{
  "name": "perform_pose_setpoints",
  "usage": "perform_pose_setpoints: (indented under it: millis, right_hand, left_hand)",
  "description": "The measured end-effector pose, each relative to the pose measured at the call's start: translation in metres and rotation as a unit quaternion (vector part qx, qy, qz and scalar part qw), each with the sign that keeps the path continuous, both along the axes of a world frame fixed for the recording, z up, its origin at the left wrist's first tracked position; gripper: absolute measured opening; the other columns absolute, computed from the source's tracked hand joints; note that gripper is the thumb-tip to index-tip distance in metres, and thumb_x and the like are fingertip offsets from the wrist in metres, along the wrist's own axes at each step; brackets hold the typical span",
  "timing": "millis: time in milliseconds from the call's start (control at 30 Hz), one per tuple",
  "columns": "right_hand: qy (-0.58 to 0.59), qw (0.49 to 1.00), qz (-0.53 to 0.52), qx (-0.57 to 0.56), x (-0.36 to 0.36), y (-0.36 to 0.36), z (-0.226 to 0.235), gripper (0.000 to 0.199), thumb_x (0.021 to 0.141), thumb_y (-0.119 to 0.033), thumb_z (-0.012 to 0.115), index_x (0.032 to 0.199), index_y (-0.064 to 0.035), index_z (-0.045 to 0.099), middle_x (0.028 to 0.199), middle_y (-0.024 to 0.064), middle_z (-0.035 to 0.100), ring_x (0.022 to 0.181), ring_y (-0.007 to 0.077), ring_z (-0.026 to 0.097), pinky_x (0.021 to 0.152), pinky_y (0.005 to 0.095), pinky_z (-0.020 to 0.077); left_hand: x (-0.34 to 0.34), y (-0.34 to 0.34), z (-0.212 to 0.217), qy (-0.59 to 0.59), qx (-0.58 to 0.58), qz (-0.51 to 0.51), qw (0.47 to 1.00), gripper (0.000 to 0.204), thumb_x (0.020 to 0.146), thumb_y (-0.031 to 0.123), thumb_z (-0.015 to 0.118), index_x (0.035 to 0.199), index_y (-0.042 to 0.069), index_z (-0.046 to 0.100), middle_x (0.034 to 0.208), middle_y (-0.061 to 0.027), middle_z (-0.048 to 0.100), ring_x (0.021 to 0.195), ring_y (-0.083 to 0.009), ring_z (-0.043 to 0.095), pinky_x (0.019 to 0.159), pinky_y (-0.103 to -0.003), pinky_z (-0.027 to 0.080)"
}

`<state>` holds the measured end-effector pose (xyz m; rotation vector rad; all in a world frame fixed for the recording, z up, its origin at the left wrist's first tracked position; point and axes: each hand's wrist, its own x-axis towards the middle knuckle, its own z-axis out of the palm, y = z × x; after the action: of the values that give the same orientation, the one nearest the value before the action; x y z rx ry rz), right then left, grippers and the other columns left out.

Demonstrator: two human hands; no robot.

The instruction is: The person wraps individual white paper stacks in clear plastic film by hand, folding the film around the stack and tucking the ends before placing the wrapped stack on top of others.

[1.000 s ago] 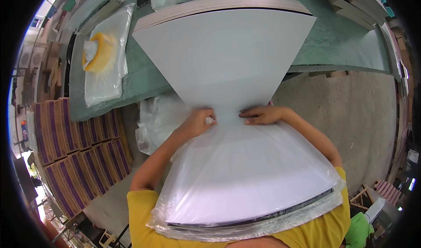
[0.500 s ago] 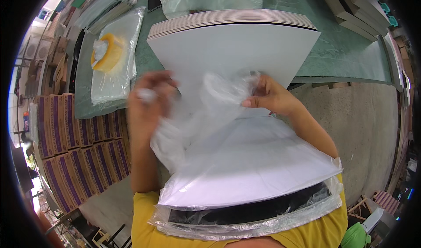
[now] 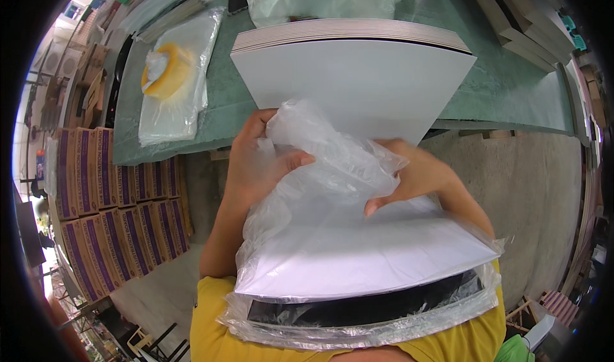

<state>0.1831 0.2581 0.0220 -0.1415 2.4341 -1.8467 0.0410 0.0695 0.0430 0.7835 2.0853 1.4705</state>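
A clear plastic bag (image 3: 332, 160) lies over my front with its far end bunched up. Through the film I see a large white sheet or board (image 3: 358, 247) and a black strip (image 3: 371, 307) along its near edge. My left hand (image 3: 252, 167) is closed on the left of the bunched end, fingers behind and thumb in front. On its right side my right hand (image 3: 422, 170) grips the film, the thumb toward me; some fingers are hidden behind it. Just beyond both hands rises a thick stack of white boards (image 3: 352, 74), tilted toward me.
Left on the green table (image 3: 220, 87), a yellow tape roll (image 3: 167, 71) sits on flat plastic bags (image 3: 173, 116). A cloudy plastic bag (image 3: 320, 0) lies behind the boards. More boards (image 3: 521, 16) are stacked far right. Cartons (image 3: 121, 247) stand below at left.
My left hand has moved right and closed on the bag. My right hand has come nearer to me. The loose film is now bunched between both hands, and the view has shifted slightly.
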Motion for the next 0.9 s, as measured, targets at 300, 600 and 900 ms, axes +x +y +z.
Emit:
perform_pose_setpoints:
  millis: [300,600,900]
  right_hand:
    - [0.130,0.981,-0.139,-0.039,-0.020,0.012,0.039,0.037,0.081,-0.036,0.052,0.077,-0.0005,0.058,0.071,0.0082,0.056,0.066,0.0157,0.053,0.061,0.0298,0.0409]
    - [0.003,0.993,-0.014,0.115,-0.021,-0.010,0.036,0.042,0.082,-0.034,0.052,0.059,0.0008,0.050,0.055,0.0107,0.049,0.046,0.0221,0.046,0.046,0.0309,0.0360]
    - [-0.105,0.945,-0.088,-0.298,-0.029,-0.020,0.016,0.024,0.073,-0.016,0.067,0.060,-0.0055,0.049,0.058,-0.0029,0.047,0.055,0.0028,0.041,0.047,0.0187,0.0310]
  left_hand:
    - [0.008,0.001,0.000,0.074,-0.012,-0.087,0.993,0.059,0.058,0.006,0.073,0.110,0.004,0.045,0.096,-0.0091,0.054,0.086,-0.0162,0.053,0.073,-0.026,0.042]
    - [0.010,-0.003,-0.002,0.188,-0.002,-0.127,0.974,0.065,0.057,0.017,0.077,0.113,0.007,0.045,0.080,-0.0055,0.046,0.065,-0.0142,0.044,0.060,-0.026,0.040]
    - [0.021,0.012,0.014,0.083,0.087,-0.123,0.985,0.047,0.061,0.015,0.075,0.101,0.003,0.053,0.076,-0.0043,0.052,0.069,-0.0116,0.051,0.059,-0.024,0.042]
